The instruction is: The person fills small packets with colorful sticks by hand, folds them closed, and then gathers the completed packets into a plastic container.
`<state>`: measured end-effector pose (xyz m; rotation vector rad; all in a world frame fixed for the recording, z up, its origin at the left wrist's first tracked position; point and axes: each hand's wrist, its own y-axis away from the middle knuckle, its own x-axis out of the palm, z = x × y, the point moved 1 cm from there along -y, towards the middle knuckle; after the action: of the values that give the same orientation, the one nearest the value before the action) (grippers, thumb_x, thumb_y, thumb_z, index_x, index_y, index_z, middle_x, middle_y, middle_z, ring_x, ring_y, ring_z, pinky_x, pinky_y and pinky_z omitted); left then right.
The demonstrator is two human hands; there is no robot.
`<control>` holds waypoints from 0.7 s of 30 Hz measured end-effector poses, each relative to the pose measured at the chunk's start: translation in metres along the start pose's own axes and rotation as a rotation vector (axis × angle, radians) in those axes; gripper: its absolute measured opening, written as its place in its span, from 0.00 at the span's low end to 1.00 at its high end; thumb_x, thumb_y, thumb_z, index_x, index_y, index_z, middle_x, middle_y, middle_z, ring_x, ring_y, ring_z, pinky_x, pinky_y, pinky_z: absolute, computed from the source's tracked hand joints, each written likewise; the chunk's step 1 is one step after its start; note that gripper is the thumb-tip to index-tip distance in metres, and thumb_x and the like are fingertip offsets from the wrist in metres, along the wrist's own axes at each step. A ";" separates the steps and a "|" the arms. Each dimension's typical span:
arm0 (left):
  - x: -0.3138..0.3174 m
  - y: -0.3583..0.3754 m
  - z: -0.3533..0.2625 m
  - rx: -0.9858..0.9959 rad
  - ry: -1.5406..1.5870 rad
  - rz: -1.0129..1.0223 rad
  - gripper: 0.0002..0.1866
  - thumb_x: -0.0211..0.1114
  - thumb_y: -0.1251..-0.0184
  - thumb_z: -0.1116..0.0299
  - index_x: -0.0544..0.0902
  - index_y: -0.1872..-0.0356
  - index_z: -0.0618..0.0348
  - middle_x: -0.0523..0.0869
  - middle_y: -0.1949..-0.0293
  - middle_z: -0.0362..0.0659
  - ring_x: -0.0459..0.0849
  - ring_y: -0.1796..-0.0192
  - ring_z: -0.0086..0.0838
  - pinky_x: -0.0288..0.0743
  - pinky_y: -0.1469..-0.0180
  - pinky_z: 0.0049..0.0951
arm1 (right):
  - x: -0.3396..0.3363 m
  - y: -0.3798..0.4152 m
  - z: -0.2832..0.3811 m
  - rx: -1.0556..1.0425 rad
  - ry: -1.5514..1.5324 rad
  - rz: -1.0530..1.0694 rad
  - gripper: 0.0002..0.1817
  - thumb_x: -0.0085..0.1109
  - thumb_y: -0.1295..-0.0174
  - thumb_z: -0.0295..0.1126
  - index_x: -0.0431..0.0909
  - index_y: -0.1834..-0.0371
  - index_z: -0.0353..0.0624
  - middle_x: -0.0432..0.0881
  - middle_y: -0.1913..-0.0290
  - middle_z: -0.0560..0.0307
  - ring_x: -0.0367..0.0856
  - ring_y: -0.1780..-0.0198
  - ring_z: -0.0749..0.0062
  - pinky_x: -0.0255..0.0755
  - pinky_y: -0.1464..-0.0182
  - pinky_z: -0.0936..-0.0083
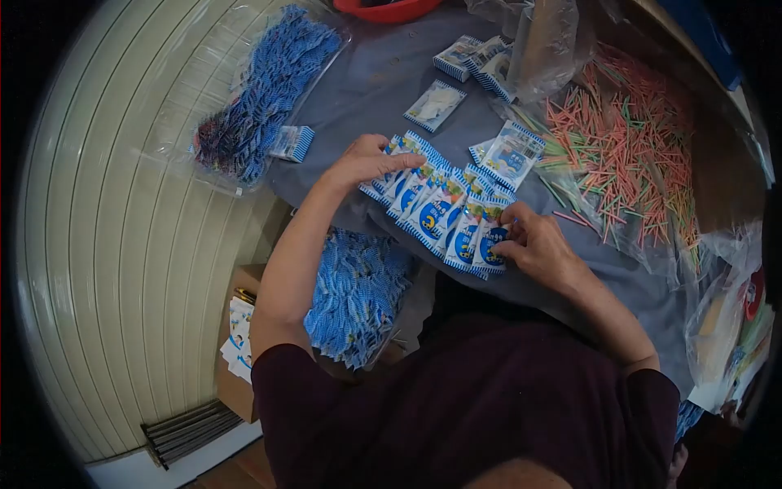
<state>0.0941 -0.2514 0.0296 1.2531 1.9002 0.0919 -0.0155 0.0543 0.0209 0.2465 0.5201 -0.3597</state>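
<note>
A fanned, overlapping row of small blue-and-white printed sachets (436, 213) lies in front of me on the grey cloth. My left hand (366, 165) is at the row's upper left end, its thumb across the top of the sachets and its other fingers partly hidden. At the lower right end, my right hand (542, 248) pinches the last sachets between thumb and fingers. Just beyond the row, a couple of loose packets (511, 155) lie overlapping. Farther back is another packet (436, 105), with a few more packets (472, 59) behind it.
A heap of short pink and green sticks (623, 155) lies on clear plastic at right. Blue sachets (273, 90) fill a clear bag at upper left, beside a single packet (293, 143). More sachets (358, 293) are piled below the cloth's edge. A red bowl (387, 10) stands at the back.
</note>
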 end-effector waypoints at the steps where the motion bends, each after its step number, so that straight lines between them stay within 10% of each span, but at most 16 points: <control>1: 0.001 -0.007 0.005 -0.018 0.041 0.046 0.37 0.80 0.59 0.37 0.88 0.62 0.66 0.90 0.63 0.48 0.90 0.62 0.29 0.82 0.58 0.27 | 0.000 -0.001 0.000 0.000 -0.013 -0.005 0.21 0.73 0.47 0.27 0.72 0.54 0.37 0.80 0.71 0.50 0.84 0.68 0.66 0.76 0.65 0.71; 7: 0.013 -0.001 -0.014 0.055 0.084 0.215 0.34 0.81 0.56 0.41 0.89 0.61 0.64 0.90 0.62 0.45 0.89 0.61 0.26 0.81 0.59 0.26 | 0.004 -0.004 0.000 0.009 -0.076 -0.025 0.21 0.72 0.46 0.26 0.71 0.53 0.38 0.80 0.71 0.50 0.85 0.69 0.67 0.76 0.67 0.72; 14: 0.034 0.013 -0.027 0.126 -0.258 0.054 0.60 0.85 0.78 0.36 0.74 0.43 0.72 0.84 0.48 0.58 0.85 0.47 0.40 0.77 0.42 0.33 | 0.010 -0.011 -0.007 -0.032 -0.151 -0.040 0.21 0.71 0.46 0.24 0.70 0.53 0.39 0.81 0.72 0.50 0.85 0.70 0.67 0.76 0.68 0.72; 21: 0.049 0.030 -0.025 0.118 -0.201 0.083 0.60 0.87 0.78 0.42 0.71 0.42 0.73 0.83 0.50 0.57 0.84 0.46 0.41 0.75 0.40 0.33 | 0.015 -0.011 -0.009 -0.066 -0.168 -0.050 0.22 0.70 0.46 0.23 0.68 0.52 0.40 0.81 0.72 0.50 0.86 0.69 0.67 0.75 0.67 0.73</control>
<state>0.0922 -0.1887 0.0304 1.3667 1.7018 -0.1005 -0.0120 0.0428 0.0044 0.1376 0.3721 -0.4076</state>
